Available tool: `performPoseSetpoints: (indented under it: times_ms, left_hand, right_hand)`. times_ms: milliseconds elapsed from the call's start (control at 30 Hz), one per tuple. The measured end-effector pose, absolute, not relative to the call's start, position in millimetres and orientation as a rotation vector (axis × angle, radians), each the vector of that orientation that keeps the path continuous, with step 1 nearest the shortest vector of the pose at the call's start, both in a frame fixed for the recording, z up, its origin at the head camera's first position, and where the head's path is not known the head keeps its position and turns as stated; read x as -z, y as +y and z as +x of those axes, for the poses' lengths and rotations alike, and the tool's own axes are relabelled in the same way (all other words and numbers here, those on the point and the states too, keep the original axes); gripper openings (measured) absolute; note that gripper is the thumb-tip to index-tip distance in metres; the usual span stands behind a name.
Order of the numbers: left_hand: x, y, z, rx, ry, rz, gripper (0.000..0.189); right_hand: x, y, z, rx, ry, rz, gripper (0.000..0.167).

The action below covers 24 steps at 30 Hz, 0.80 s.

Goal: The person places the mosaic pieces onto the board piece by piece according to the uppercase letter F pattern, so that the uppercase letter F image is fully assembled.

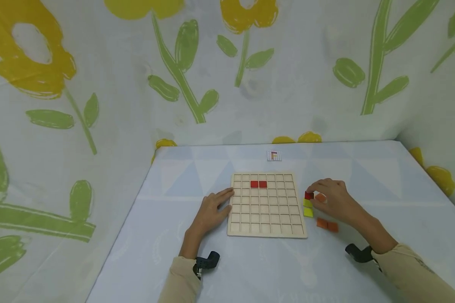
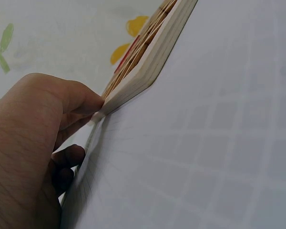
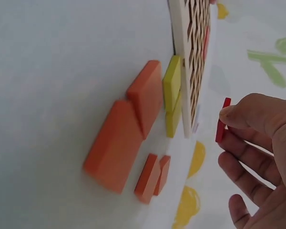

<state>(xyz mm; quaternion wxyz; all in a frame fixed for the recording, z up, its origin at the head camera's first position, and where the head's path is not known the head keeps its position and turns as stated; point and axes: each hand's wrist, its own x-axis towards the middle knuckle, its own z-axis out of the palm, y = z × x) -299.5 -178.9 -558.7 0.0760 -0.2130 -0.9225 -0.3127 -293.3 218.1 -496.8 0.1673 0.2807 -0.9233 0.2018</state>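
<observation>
A square wooden grid board (image 1: pixel 265 210) lies flat, with two red tiles (image 1: pixel 258 184) side by side in its second row from the far edge. My left hand (image 1: pixel 211 212) rests at the board's left edge, its fingertips and thumb touching the rim. In the right wrist view, my right hand (image 3: pixel 262 138) pinches a red tile (image 3: pixel 222 120) between thumb and fingertips. That hand is just right of the board, over two yellow tiles (image 1: pixel 308 208). Several orange tiles (image 1: pixel 327 225) lie around and below it, one partly hidden by the hand.
A small card (image 1: pixel 274 155) with a coloured grid pattern lies beyond the board. The table (image 1: pixel 167 235) meets a flower-print cloth wall (image 1: pixel 288 92) at the back and left. Both wrists wear black camera mounts (image 1: pixel 207 261).
</observation>
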Motion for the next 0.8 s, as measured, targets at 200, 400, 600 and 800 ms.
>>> performPoseSetpoints:
  times_ms: [200,400,600,800]
  left_hand:
    - [559.2,-179.9,-300.1,0.949,-2.743,-0.643,0.047]
    - [560.0,-180.0,-301.4,0.938,-2.732,-0.656,0.047]
    - [560.6,-180.0,-302.0,0.943,-2.748,-0.641,0.047]
    - [559.3,-179.6,-300.9,0.953,-2.775,-0.625,0.047]
  right_hand:
    - [492.4,202.9,-304.9,-0.611,-2.634,0.849,0.024]
    - [486.8,190.0,-318.9,-0.625,-2.740,0.824,0.020]
    - [484.4,174.3,-332.8,-0.630,-2.822,0.847,0.018]
    - [480.9,162.4,-342.2,-0.637,-2.880,0.844,0.018]
